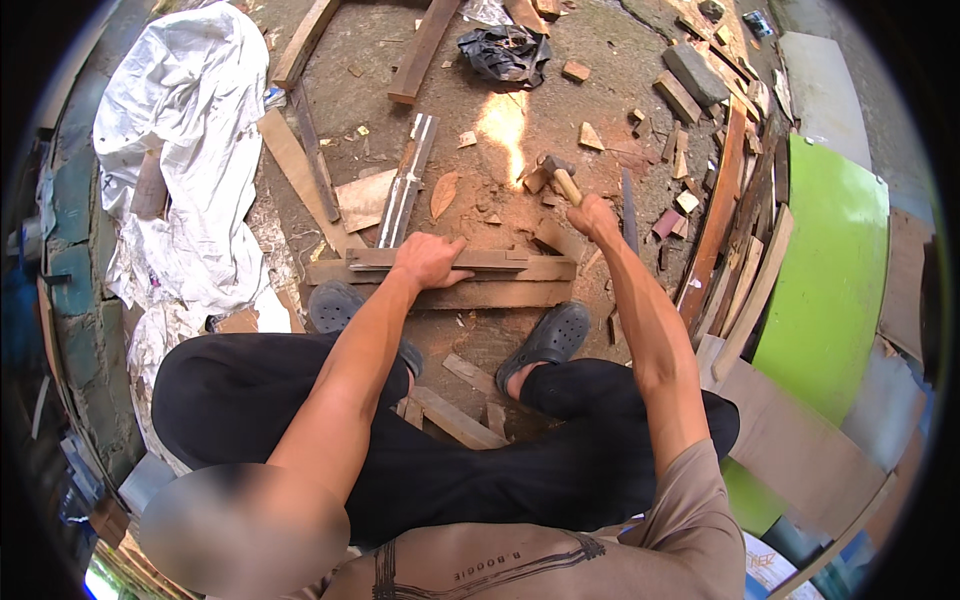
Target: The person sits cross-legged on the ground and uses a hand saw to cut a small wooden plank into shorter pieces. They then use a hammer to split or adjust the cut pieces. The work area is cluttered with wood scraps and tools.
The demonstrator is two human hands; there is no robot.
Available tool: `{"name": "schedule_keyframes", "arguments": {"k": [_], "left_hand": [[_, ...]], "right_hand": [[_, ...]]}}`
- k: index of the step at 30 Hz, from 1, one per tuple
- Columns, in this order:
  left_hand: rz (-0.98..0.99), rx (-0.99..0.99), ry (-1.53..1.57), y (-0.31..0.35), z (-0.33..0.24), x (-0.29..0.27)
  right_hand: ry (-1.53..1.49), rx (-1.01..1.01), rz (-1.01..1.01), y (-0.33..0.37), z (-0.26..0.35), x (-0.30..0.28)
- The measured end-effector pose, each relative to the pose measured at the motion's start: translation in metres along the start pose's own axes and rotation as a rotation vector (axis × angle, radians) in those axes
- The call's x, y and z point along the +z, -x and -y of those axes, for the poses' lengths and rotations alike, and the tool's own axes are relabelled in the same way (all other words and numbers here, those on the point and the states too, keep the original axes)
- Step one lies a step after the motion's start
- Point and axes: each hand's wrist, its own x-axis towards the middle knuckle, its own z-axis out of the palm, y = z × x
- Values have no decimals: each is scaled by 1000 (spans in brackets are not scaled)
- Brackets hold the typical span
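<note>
My right hand (595, 218) is closed round the wooden handle of a hammer (568, 187). Its dark head is raised or resting over the sawdust-strewn ground; which of these I cannot tell. My left hand (430, 262) grips a narrow wooden strip (490, 260), with thumb and fingers spread along it. This strip lies across a thicker wooden beam (500, 294) in front of my feet. Beyond my left hand, a long wooden piece with pale metallic-looking stripes (408, 180) points away from me. To the right of the hammer lies a dark, narrow blade-like piece (629, 208).
A white cloth (185, 120) is heaped at the left. Wood offcuts, a stone block (696, 73) and a black plastic bag (504, 54) litter the far ground. Long boards (722, 215) and a green panel (825, 270) line the right. My grey clogs (558, 335) flank the beam.
</note>
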Motion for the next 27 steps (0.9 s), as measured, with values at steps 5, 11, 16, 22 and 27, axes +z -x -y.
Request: {"name": "schedule_keyframes", "arguments": {"k": [5, 11, 16, 22, 27], "left_hand": [[-72, -15, -42, 11, -10, 5], [-99, -25, -63, 15, -12, 7], [-70, 25, -134, 6, -28, 3], [-64, 49, -132, -15, -66, 5], [-108, 50, -91, -37, -100, 8]], "right_hand": [[-230, 108, 112, 83, -50, 9], [-397, 357, 105, 173, -102, 49], [-377, 502, 182, 205, -152, 100], [-271, 452, 31, 230, -160, 131], [-337, 541, 213, 230, -153, 119]]}}
